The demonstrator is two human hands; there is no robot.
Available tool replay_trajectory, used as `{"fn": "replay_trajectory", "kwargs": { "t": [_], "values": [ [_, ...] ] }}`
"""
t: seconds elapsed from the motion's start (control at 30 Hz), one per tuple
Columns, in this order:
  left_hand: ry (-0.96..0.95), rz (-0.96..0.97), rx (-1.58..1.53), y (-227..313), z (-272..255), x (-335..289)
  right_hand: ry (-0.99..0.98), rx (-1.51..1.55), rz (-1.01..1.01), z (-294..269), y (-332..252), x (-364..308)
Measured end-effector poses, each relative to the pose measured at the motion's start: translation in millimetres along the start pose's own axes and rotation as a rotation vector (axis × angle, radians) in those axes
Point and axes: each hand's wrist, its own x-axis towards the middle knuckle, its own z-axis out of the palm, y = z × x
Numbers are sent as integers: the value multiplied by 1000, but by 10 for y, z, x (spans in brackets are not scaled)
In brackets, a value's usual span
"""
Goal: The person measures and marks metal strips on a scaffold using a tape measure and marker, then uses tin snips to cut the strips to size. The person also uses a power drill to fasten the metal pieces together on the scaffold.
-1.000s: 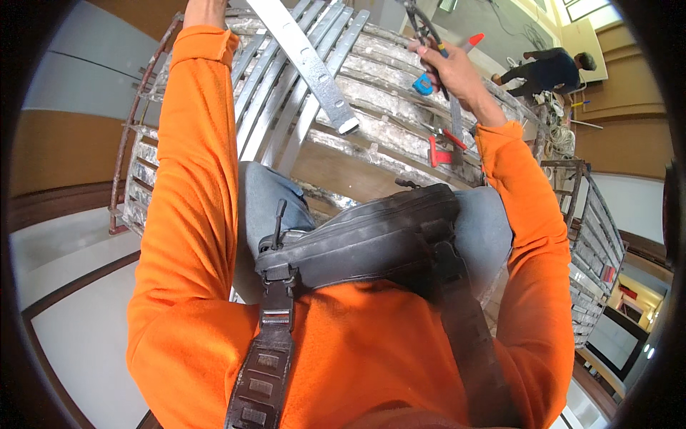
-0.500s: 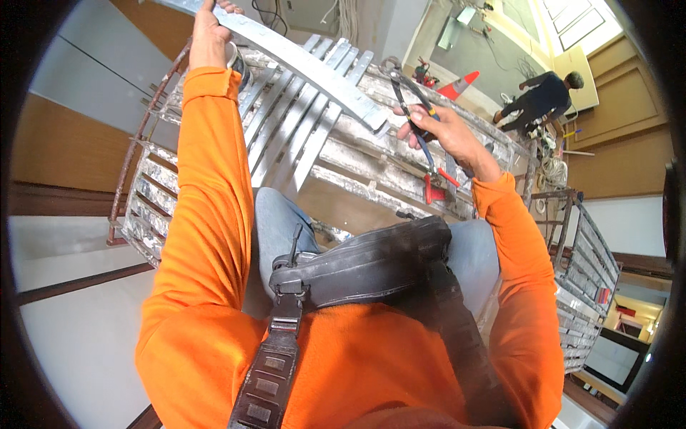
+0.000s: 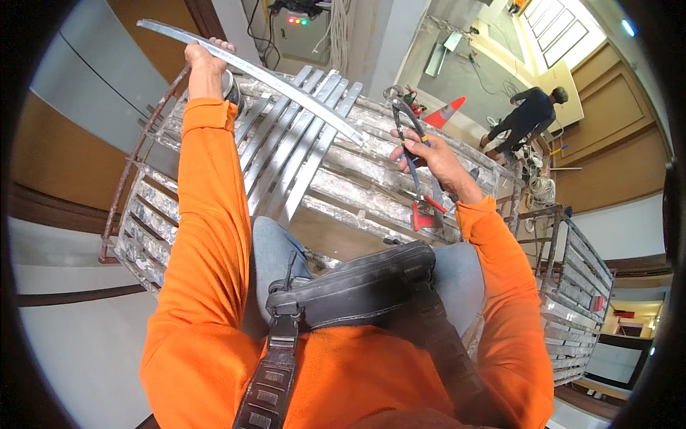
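My left hand [image 3: 206, 58], raised at the far left, is closed round a long silver metal profile [image 3: 282, 87]. The profile slants down to the right, its near end just short of my right hand. In my right hand [image 3: 423, 151] is a plier-like hand tool [image 3: 409, 118] with dark handles and yellow marks, its head pointing away from me. Its exact kind is hard to make out. Several flat metal strips [image 3: 293, 146] lie side by side on the paint-spattered platform [image 3: 350, 182] beneath the profile. Near my right wrist lies a red object [image 3: 423, 217] beside a red-handled tool [image 3: 434, 204].
Rusty rails [image 3: 136, 157] border the platform at left, with a slatted frame [image 3: 579, 300] at right. A can [image 3: 230, 87] stands by my left wrist. Beyond are an orange cone [image 3: 446, 112], a person in dark clothes [image 3: 525, 118], coiled cable [image 3: 541, 189] and a lit control box [image 3: 300, 32].
The profile has turned in my left hand, showing a narrower side, and its near end has shifted slightly left. My right hand, with the tool, has moved a little left and down.
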Motion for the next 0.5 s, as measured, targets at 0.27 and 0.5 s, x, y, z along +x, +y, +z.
{"fn": "replay_trajectory", "kwargs": {
  "t": [0.27,0.5],
  "values": [
    [-252,216,109,155,-226,374,-43,-247,106,-60,-29,-281],
    [-144,331,152,168,1,245,-46,-332,46,-120,361,-347]
  ]
}}
